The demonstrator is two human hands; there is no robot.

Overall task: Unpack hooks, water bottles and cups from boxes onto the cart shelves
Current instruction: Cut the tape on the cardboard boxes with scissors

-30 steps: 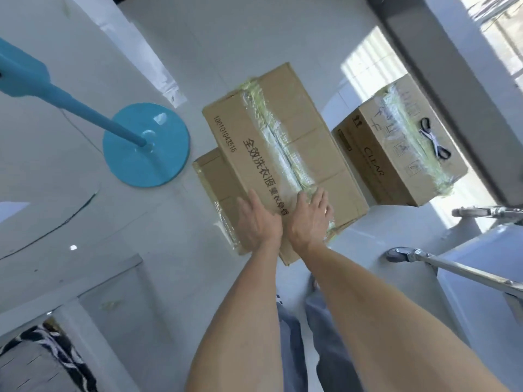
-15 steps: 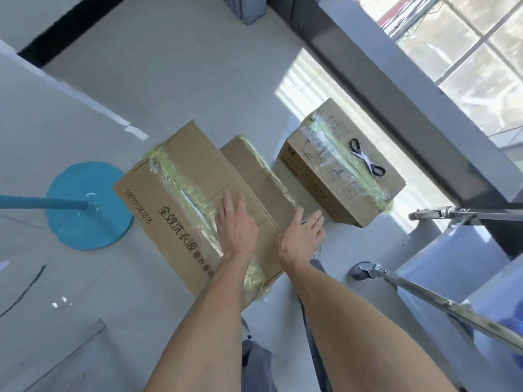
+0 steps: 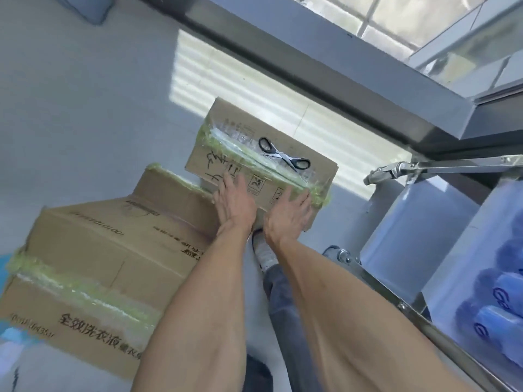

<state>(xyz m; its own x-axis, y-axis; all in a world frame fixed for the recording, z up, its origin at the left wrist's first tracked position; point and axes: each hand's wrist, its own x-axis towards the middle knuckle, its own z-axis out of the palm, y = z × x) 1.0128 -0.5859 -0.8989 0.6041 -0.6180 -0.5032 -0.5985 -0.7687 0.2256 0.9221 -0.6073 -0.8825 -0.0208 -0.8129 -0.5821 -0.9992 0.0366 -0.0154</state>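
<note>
A sealed cardboard box (image 3: 226, 142) with yellowish tape stands on the floor, and black-handled scissors (image 3: 283, 157) lie on its lid. My left hand (image 3: 233, 202) rests flat on the lid's near edge, fingers straight. My right hand (image 3: 288, 215) presses against the box's near right corner with its fingers spread. A larger taped box (image 3: 107, 258) with printed characters lies at the left, and a third box (image 3: 172, 188) sits behind it. The steel cart (image 3: 418, 166) is at the right, with blue bottles (image 3: 492, 315) on a shelf.
A dark window sill and frame (image 3: 325, 72) run along the far side above the sunlit floor. A cart caster (image 3: 339, 254) sits near my shoe (image 3: 263, 250). A blue object shows at the left edge (image 3: 5, 267).
Both hands left the large printed box and moved right onto the box with the scissors. The view swung right, bringing the cart shelf with blue bottles into sight.
</note>
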